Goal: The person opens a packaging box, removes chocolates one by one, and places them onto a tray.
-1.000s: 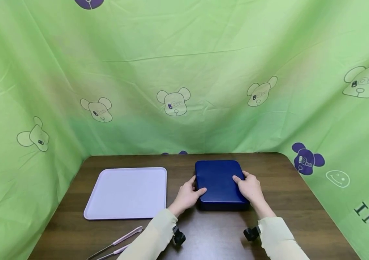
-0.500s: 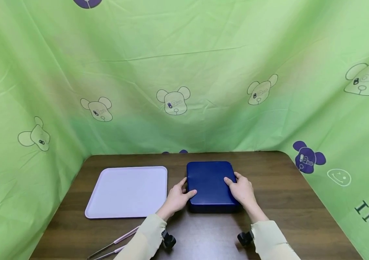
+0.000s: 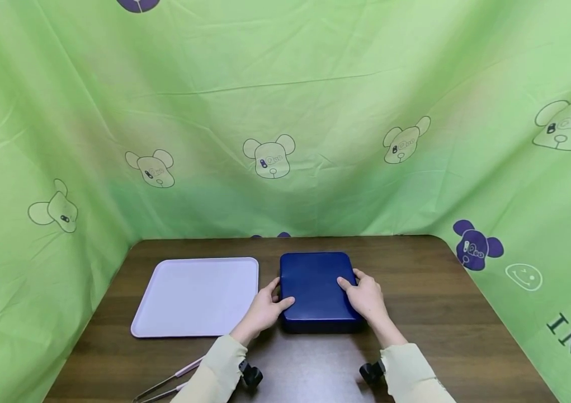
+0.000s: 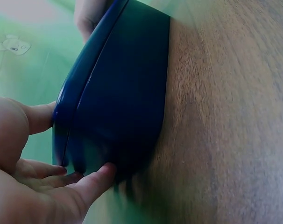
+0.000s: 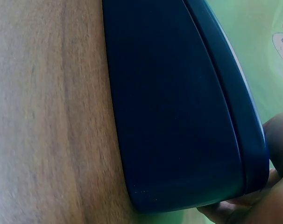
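A dark blue lidded box [image 3: 317, 285] sits on the wooden table, right of the middle. My left hand [image 3: 262, 309] holds its left side, thumb on top of the lid near the front corner and fingers along the side wall. On the opposite side, my right hand [image 3: 367, 296] grips with its thumb on the lid and fingers down the right wall, partly hidden. The left wrist view shows the seam between lid and body of the box [image 4: 118, 79] closed, its base at the tabletop. Closed too is the seam of the box [image 5: 174, 107] in the right wrist view.
A flat pale lilac tray [image 3: 197, 296] lies left of the box. Tongs with pinkish handles [image 3: 188, 367] lie in front of the tray, partly covered by the left sleeve. A green printed cloth [image 3: 315, 112] hangs behind and beside the table.
Both hands have shifted the blue box to the left and slightly toward me, closer to the tray. The grip on it looks the same, and the tray and tongs have stayed put.
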A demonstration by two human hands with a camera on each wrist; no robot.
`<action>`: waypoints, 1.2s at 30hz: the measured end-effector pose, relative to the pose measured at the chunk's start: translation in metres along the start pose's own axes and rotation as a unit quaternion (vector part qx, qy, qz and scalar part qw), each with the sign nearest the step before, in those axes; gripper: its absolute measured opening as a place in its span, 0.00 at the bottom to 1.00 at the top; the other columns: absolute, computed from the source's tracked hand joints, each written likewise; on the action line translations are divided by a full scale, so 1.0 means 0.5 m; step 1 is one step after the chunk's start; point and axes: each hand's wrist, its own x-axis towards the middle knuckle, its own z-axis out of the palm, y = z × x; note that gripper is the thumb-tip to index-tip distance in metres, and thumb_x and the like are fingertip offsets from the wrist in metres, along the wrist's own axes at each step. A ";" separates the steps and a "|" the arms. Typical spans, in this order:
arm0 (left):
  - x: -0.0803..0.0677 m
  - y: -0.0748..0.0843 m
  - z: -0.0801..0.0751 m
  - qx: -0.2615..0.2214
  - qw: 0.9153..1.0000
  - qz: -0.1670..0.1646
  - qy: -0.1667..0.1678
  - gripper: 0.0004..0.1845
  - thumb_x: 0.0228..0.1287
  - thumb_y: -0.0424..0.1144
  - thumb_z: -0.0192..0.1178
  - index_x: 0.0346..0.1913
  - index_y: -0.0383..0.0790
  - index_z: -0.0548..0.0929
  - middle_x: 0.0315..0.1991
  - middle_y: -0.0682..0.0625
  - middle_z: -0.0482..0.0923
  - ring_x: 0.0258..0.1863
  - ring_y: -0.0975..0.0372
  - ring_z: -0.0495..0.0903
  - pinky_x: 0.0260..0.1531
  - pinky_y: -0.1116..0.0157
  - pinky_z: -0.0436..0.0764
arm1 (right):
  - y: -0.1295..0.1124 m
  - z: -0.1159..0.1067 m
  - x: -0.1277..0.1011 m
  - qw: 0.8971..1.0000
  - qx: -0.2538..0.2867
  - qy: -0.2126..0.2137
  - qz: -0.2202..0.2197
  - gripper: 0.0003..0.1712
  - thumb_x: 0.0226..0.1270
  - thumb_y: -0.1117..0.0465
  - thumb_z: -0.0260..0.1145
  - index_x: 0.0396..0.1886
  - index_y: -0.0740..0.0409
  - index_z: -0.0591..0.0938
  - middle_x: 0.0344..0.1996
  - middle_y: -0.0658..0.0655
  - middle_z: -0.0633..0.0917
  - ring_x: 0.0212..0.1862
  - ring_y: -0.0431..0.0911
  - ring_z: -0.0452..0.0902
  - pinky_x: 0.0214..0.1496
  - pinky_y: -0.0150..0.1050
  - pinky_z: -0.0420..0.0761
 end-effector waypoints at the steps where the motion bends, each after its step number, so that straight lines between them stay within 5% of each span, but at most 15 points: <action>1: -0.002 0.001 -0.001 -0.003 1.000 -0.001 0.000 0.40 0.69 0.37 0.66 0.75 0.24 0.58 0.71 0.28 0.64 0.60 0.40 0.78 0.50 0.52 0.83 | -0.001 0.001 -0.001 1.000 0.001 0.000 0.000 0.38 0.73 0.50 0.63 0.70 0.75 0.68 0.63 0.76 0.74 0.67 0.71 0.68 0.66 0.63 0.68; 16: -0.001 0.006 -0.006 0.002 1.000 -0.011 0.012 0.40 0.65 0.37 0.69 0.74 0.25 0.62 0.69 0.29 0.68 0.56 0.42 0.80 0.48 0.54 0.84 | 0.004 0.003 0.001 0.999 0.038 -0.008 0.013 0.39 0.72 0.50 0.64 0.71 0.73 0.67 0.66 0.75 0.72 0.69 0.69 0.65 0.69 0.61 0.66; 24: 0.004 0.007 -0.008 0.001 0.999 -0.009 0.041 0.31 0.67 0.36 0.67 0.68 0.24 0.71 0.62 0.31 0.76 0.52 0.47 0.84 0.43 0.59 0.85 | 0.006 -0.005 -0.004 0.999 0.051 -0.007 0.008 0.37 0.71 0.51 0.66 0.70 0.73 0.70 0.66 0.74 0.73 0.69 0.69 0.66 0.69 0.60 0.66; 30: 0.008 0.012 -0.012 -0.047 0.996 -0.005 0.070 0.25 0.66 0.33 0.65 0.62 0.21 0.75 0.54 0.32 0.81 0.46 0.51 0.85 0.38 0.56 0.86 | 0.011 -0.011 -0.006 0.998 0.064 0.002 0.002 0.34 0.71 0.54 0.66 0.67 0.73 0.73 0.61 0.74 0.78 0.64 0.67 0.72 0.66 0.58 0.69; 36: 0.013 0.018 -0.021 -0.096 0.992 -0.038 0.073 0.24 0.67 0.31 0.64 0.62 0.21 0.75 0.49 0.37 0.82 0.40 0.56 0.83 0.36 0.61 0.86 | 0.015 -0.021 -0.005 0.991 0.131 -0.016 0.022 0.31 0.72 0.57 0.66 0.65 0.75 0.73 0.56 0.72 0.81 0.58 0.60 0.77 0.60 0.46 0.75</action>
